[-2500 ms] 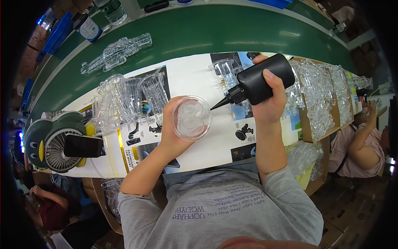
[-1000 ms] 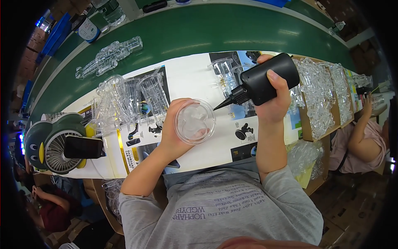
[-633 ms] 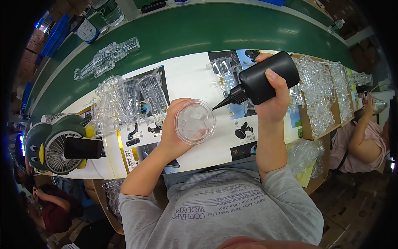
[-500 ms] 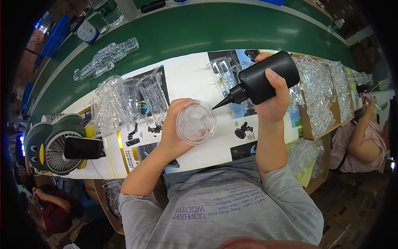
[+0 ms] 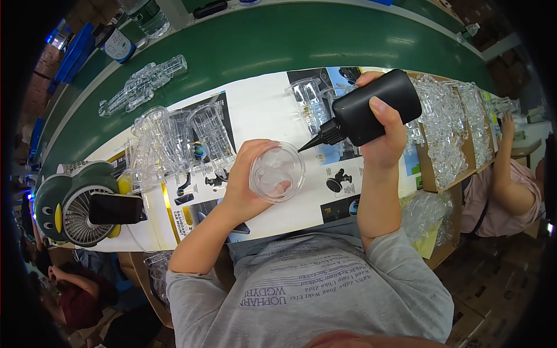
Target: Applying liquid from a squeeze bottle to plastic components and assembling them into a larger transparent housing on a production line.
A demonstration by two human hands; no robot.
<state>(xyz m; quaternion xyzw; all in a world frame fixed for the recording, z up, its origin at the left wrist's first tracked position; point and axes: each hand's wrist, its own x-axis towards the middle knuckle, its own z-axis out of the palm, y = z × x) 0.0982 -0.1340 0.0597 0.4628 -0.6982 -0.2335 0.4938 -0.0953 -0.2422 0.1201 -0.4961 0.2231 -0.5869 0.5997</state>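
Clear plastic parts (image 5: 444, 136) heap in a cardboard box (image 5: 427, 168) at right, while over the tabletop (image 5: 255, 43) the left hand (image 5: 242, 184) curls its fingers round a clear round-rimmed piece (image 5: 272, 171) and the right hand's (image 5: 385, 139) fingers grip a black bottle (image 5: 371, 110), partly hiding clear tubes (image 5: 308, 104).

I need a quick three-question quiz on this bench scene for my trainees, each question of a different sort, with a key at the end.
1. Multiple choice: what does the right hand hold?
A) a clear water bottle
B) a black bottle
C) a blue tray

2. True or false: the left hand holds a round clear plastic piece.

3. Fill in the blank: seen from the head camera, the dark phone covers part of the green ____ with a bird's face.

Key: 1. B; 2. True; 3. fan.
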